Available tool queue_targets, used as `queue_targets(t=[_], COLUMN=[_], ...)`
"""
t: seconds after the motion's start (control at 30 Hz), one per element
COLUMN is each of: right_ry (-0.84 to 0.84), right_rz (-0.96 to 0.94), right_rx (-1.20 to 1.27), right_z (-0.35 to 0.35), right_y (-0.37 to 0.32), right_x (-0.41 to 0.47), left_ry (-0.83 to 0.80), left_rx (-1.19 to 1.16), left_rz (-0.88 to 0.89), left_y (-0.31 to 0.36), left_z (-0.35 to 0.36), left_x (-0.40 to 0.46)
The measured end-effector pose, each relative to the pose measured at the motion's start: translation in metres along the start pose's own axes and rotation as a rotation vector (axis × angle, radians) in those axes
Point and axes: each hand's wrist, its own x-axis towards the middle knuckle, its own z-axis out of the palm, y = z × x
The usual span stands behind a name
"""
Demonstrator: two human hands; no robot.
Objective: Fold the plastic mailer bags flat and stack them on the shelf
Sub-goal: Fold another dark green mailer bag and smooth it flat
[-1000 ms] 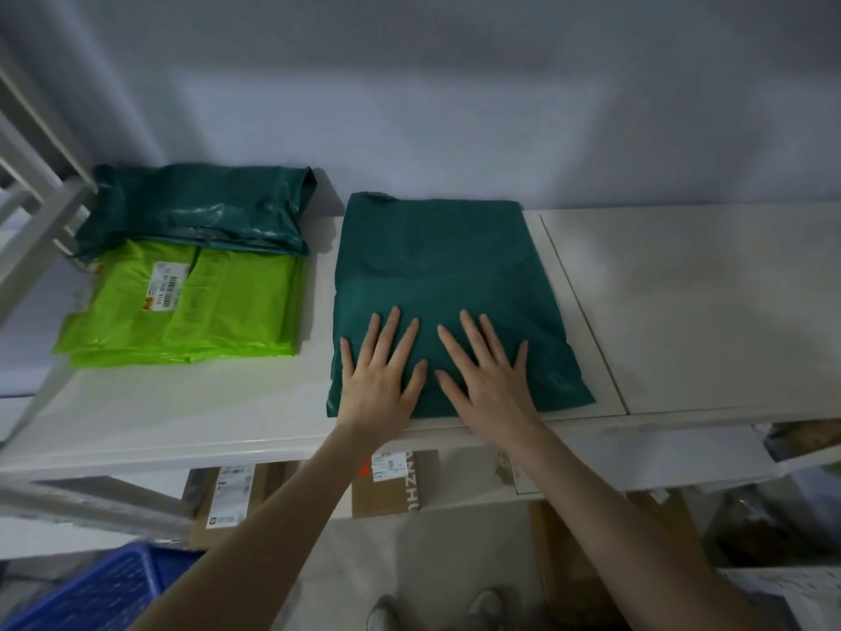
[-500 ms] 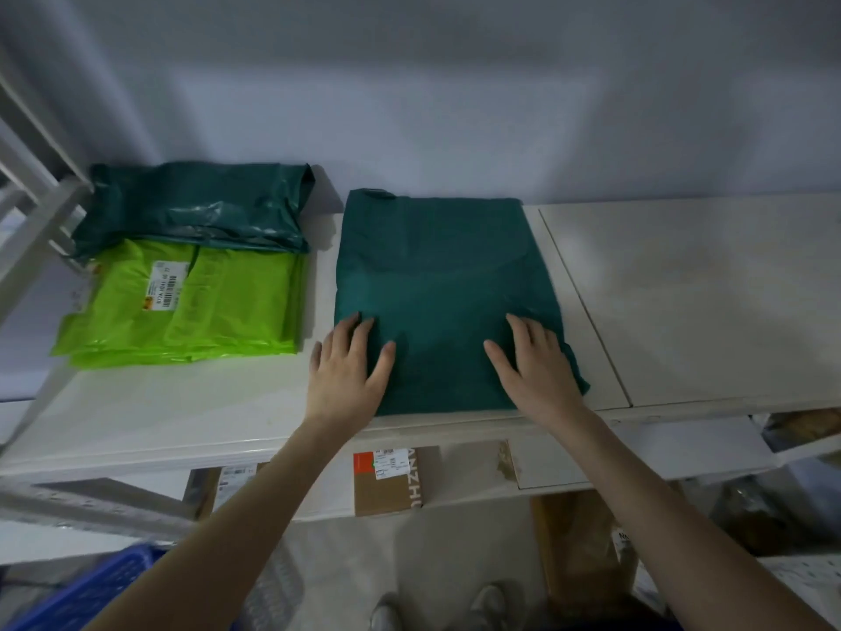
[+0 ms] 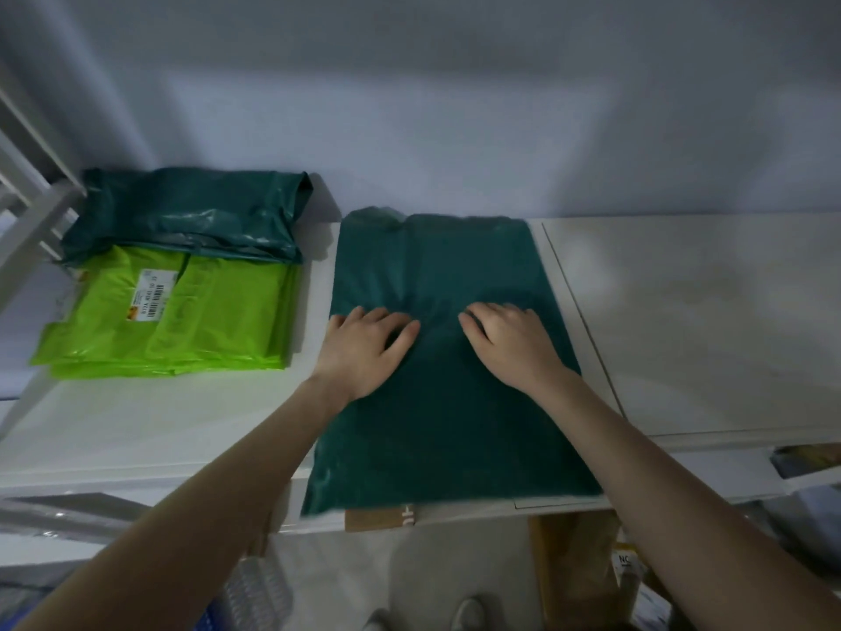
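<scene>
both hands on dark green mailer (image 3: pixel 446 416) lying on shelf (image 3: pixel 710 321); left hand (image 3: pixel 364 348) and right hand (image 3: pixel 514 343) fingers curled, apparently bunching plastic.

A packing storeroom: white shelving (image 3: pixel 682 311), stacked mailer bags (image 3: pixel 173 311), labelled cardboard boxes (image 3: pixel 377 516) beneath.

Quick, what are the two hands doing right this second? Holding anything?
Left hand: fingers curled, gathering the dark green mailer bag under them.
Right hand: fingers curled into the same bag's plastic, bunching it.
</scene>
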Motion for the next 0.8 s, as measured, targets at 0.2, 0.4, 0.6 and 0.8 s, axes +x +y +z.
queue_targets(t=[0.2,0.4,0.6,0.8], right_ry=[-0.043,-0.115,-0.238,-0.268], right_rz=[-0.063,-0.071,-0.029,-0.036], right_rx=[0.05,0.007,-0.011,-0.015], right_z=[0.006,0.017,0.032,0.051], right_y=[0.009,0.013,0.016,0.015], right_x=[0.001,0.046,0.096,0.127], left_ry=[0.021,0.035,-0.003,-0.057], left_rx=[-0.068,-0.024,0.044,0.106], left_rz=[-0.031,-0.05,-0.135,-0.085], left_y=[0.007,0.011,-0.001,-0.017], left_z=[0.01,0.024,0.028,0.036], left_x=[0.009,0.062,0.102,0.131])
